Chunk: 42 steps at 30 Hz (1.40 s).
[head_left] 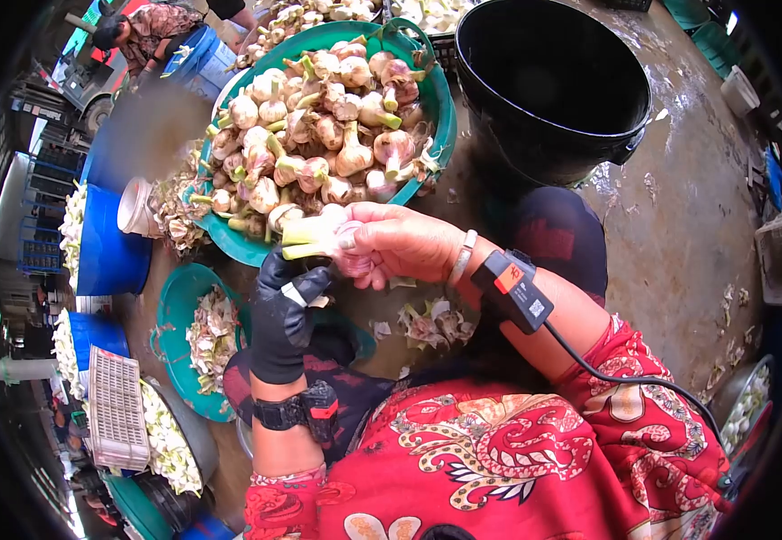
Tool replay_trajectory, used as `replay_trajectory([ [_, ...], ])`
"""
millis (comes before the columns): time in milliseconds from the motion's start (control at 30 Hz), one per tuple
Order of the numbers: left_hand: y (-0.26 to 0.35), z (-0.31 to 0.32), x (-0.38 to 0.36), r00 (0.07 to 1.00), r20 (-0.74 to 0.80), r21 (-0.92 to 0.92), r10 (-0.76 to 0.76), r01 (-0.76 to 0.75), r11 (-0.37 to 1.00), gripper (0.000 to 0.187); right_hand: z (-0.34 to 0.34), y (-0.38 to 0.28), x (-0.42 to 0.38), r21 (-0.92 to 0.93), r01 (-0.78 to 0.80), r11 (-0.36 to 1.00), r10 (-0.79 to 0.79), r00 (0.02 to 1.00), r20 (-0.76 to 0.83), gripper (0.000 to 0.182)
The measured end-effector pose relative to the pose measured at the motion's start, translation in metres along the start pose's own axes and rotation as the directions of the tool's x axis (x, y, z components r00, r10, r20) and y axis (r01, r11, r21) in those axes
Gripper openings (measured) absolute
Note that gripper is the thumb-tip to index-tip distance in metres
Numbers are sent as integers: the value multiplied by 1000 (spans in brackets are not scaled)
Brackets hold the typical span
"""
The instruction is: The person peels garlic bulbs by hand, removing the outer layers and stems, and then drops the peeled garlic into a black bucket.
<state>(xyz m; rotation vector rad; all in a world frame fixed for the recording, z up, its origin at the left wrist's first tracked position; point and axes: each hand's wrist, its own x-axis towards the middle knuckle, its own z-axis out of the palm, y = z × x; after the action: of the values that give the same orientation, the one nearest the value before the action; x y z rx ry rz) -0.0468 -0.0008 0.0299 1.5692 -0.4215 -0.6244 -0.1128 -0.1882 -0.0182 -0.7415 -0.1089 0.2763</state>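
Observation:
A garlic bulb (351, 257) with pinkish skin and a cut pale-green stem is held over the near edge of a green basin (449, 117). My right hand (404, 241), bare, wraps its fingers and thumb around the bulb. In a black glove, my left hand (285, 310) has curled fingers against the stem from below; its exact grip is partly hidden. Pale strips show on the glove's fingers. Unpeeled garlic bulbs (319, 126) with short stems fill the basin. Loose garlic skins (436, 324) lie on the floor below my hands.
A large black tub (553, 171) stands right of the basin. A smaller green basin (170, 315) holds skins at left. Blue tubs (114, 243) with peeled white pieces and a beige crate (119, 414) line the left side. Another person (148, 40) bends over a blue container at the upper left.

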Motion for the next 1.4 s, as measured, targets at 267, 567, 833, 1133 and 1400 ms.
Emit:
replay_trajectory([
  [267, 3, 4, 4, 1000, -17, 76, 19, -18, 997, 18, 5, 9, 14, -386, 158, 909, -287, 908, -304, 15],
  [567, 10, -40, 7, 954, -182, 114, 238, -220, 969, 25, 26, 53, 0, -995, 70, -72, 115, 992, 61, 14],
  [833, -7, -31, -13, 981, -191, -513, -30, -74, 855, 32, 22, 27, 2, -879, 65, 472, -331, 937, -108, 30],
  [1133, 59, -2, 42, 983, -34, -289, 180, -182, 940, 35, -4, 39, 15, -851, 35, 524, -379, 904, -197, 19],
  [1400, 31, -31, 146, 879, 308, 870, 365, -415, 267, 47, -4, 9, 10, -715, -53, 697, -361, 836, -414, 17],
])
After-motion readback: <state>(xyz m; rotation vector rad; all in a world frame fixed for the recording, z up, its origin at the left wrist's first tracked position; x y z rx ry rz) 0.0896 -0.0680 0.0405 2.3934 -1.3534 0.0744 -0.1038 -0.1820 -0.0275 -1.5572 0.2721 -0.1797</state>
